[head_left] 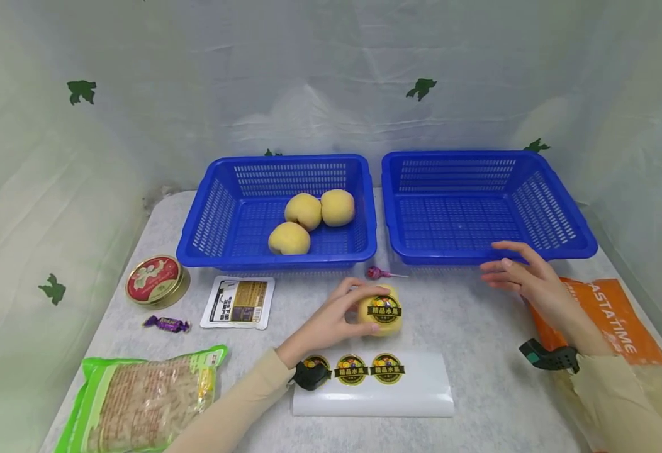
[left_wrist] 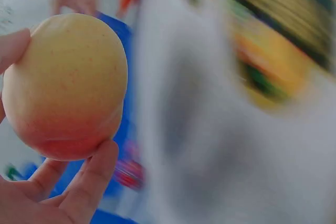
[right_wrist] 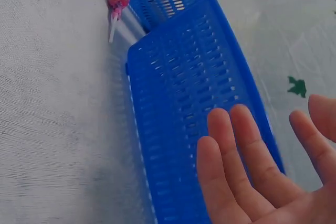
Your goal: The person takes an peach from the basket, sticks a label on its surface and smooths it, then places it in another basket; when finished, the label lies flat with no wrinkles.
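My left hand [head_left: 339, 319] grips a yellow peach [head_left: 375, 324] between thumb and fingers, above the middle of the table. A black and gold round sticker [head_left: 384, 309] is on the peach's near upper side. In the left wrist view the peach [left_wrist: 68, 82] shows a red blush low down. Just below lies a white sticker sheet [head_left: 376, 399] with several stickers of the same kind in a row. My right hand [head_left: 526, 277] holds nothing, its fingers loosely spread in front of the right blue basket [head_left: 489, 257]. In the right wrist view, those fingers [right_wrist: 252, 145] appear before the basket's side.
Three peaches [head_left: 302, 211] lie in the left blue basket [head_left: 277, 259]. A lollipop [head_left: 375, 272] lies between the baskets and the peach. Around the left stand a round tin [head_left: 155, 281], a purple candy [head_left: 167, 324], a white packet [head_left: 239, 303] and a green-edged bag [head_left: 150, 399]; an orange bag [head_left: 620, 321] lies right.
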### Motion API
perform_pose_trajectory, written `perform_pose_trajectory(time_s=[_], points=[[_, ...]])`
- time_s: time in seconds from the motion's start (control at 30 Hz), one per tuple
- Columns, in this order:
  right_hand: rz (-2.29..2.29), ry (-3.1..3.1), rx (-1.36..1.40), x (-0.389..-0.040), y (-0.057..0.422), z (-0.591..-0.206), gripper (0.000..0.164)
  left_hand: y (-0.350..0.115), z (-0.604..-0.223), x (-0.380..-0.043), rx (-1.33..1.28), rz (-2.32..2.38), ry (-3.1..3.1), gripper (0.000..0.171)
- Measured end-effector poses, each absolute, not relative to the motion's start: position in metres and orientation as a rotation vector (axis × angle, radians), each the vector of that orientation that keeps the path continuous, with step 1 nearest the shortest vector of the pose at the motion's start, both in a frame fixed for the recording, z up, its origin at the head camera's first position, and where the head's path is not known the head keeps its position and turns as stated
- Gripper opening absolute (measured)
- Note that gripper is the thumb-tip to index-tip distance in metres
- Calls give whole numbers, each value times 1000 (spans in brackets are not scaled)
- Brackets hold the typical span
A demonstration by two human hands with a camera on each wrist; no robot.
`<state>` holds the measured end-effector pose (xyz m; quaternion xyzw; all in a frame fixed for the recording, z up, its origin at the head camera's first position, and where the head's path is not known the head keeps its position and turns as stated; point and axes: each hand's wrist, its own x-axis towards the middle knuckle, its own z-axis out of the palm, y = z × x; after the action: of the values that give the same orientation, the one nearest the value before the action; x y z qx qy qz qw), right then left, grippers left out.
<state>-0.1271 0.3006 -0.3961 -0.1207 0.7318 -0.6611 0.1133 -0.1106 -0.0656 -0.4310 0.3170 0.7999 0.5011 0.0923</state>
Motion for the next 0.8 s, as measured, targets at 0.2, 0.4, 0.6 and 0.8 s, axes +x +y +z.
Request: perform_pose_trajectory(time_s=[0.2, 0.4, 0.6, 0.8], points=[[-2088, 2035, -295, -131, 299, -408, 32, -37, -378, -129, 1091, 1610, 2309, 55], [-2209, 1964, -310, -133, 293, -416, 28, -8, -339, -182, 1135, 1523, 2380, 55], [-2263, 1949, -308, -135, 290, -420, 26, 14, -330, -236, 1127, 1307, 2399, 51], [-2249, 1981, -290, -137, 291, -422, 25, 31, -337, -266, 1092, 1082, 2431, 48]])
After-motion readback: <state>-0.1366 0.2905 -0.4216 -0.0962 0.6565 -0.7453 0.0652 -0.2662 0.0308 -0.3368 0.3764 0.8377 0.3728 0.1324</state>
